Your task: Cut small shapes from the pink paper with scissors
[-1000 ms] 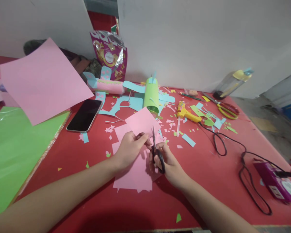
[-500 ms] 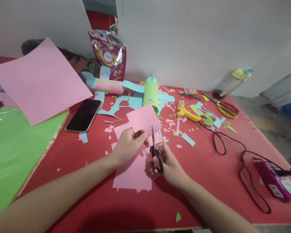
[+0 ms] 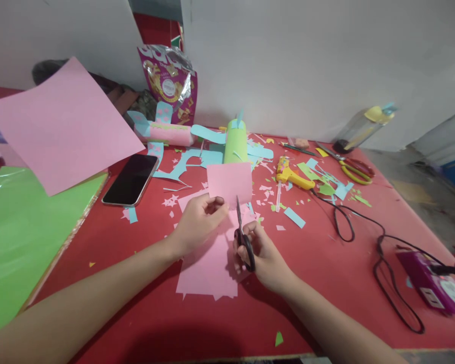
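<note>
My left hand (image 3: 202, 217) pinches the lower edge of a small pink paper piece (image 3: 229, 179), held up over the table. In my right hand (image 3: 260, 253) is a pair of black-handled scissors (image 3: 244, 247), fingers in the loops. The blades point away from me and meet the paper's lower edge. Whether they are biting into it I cannot tell. Below both hands lie larger pink paper sheets (image 3: 208, 275) with jagged edges. Just behind the held piece stands a green paper tube (image 3: 235, 144) with light blue parts, partly hidden by it.
A phone (image 3: 131, 179), a big pink sheet (image 3: 68, 126) and a green sheet (image 3: 26, 237) lie left. Behind are a pink paper tube (image 3: 170, 134) and a snack bag (image 3: 170, 83). Rightward are a yellow glue gun (image 3: 293, 177), its cord, pliers (image 3: 354, 169), a bottle (image 3: 364, 129) and a purple power strip (image 3: 432, 280).
The small pink piece has turned in my left hand, from slanted to nearly square to me. My left fingers have shifted slightly along its edge. The scissors have stayed almost in place.
</note>
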The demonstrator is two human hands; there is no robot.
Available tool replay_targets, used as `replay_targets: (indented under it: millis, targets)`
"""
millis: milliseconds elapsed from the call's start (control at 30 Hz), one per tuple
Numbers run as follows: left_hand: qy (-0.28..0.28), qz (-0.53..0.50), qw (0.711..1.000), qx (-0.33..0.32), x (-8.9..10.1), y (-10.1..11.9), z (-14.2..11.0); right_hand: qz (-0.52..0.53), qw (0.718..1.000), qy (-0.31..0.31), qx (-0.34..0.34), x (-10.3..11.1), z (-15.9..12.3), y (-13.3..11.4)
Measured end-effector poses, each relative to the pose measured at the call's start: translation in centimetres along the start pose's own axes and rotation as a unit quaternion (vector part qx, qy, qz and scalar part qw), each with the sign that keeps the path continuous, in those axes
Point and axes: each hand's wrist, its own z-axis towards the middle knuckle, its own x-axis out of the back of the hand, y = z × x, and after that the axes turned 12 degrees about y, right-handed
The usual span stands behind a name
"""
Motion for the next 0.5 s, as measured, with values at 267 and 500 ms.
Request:
replay_targets:
  millis: [267, 500]
  targets:
    - [0.004, -0.035, 0.999, -0.024, 0.21, -0.06, 0.13, -0.015, 1.0, 0.011, -0.006, 0.06, -0.07, -0.04]
    - [0.0, -0.052, 0.998, -0.029, 0.45, 0.08, 0.18, -0.007, 1.0, 0.005, -0.007, 0.16, 0.02, 0.27]
